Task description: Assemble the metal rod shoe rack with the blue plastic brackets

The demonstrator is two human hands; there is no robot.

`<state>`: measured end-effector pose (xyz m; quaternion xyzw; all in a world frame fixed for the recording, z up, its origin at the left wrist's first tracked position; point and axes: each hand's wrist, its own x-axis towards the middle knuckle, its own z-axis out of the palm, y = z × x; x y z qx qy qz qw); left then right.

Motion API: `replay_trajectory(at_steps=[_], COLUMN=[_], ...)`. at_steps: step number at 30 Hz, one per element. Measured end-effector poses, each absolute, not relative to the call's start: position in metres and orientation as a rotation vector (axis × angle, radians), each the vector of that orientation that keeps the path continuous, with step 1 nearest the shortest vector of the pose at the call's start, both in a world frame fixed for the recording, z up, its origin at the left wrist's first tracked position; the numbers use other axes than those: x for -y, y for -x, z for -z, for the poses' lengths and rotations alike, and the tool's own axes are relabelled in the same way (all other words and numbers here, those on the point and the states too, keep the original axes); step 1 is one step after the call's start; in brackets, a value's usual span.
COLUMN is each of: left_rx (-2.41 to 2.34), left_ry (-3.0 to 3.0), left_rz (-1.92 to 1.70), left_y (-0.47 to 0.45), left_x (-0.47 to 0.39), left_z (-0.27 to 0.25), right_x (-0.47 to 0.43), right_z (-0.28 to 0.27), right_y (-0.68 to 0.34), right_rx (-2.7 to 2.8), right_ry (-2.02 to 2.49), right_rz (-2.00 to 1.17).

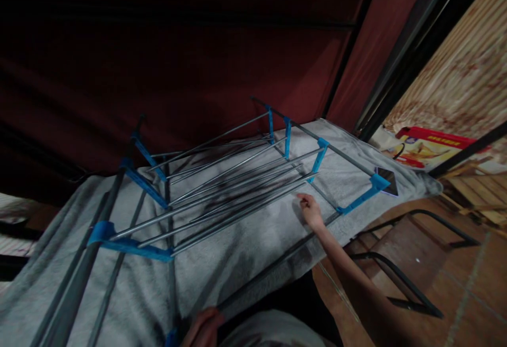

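Observation:
A partly assembled rack of grey metal tubes point(237, 204) with blue plastic brackets point(138, 249) lies across a grey blanket point(245, 246). Below the free ends of several crossbars is my right hand point(311, 212), its fingers curled in a pinch; whatever may be between them is too small to make out. At the bottom edge, my left hand point(204, 327) is closed at the end of a long dark tube point(269, 270) that slants up to the right. The left fingers are partly cut off and blurred. On the right side, blue brackets point(319, 159) stand along another tube.
A dark phone or tablet point(387, 180) lies by the right bracket. Beyond are a red and yellow box point(431, 146) and a wooden slatted piece point(479, 194). A chair with black metal arms point(400, 278) stands at the right on the tiled floor. Dark red panels point(190, 83) rise behind the blanket.

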<state>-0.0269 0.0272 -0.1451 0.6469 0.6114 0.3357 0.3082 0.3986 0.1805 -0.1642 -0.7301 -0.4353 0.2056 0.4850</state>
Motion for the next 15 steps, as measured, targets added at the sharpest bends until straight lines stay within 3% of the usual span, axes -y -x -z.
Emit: replay_trajectory(at_steps=[6,15], left_rx=[-1.342,-1.443], left_ry=[-2.132,-2.464], left_rz=[-0.816,-0.5], left_y=[-0.081,-0.132], left_x=[-0.109,-0.188], left_z=[0.122,0.142], right_x=[-0.186,-0.203], right_z=[0.168,0.18], right_y=[-0.48,-0.501], right_rx=[1.224,1.437], right_ry=[2.183,2.331], right_rz=[-0.029,-0.189])
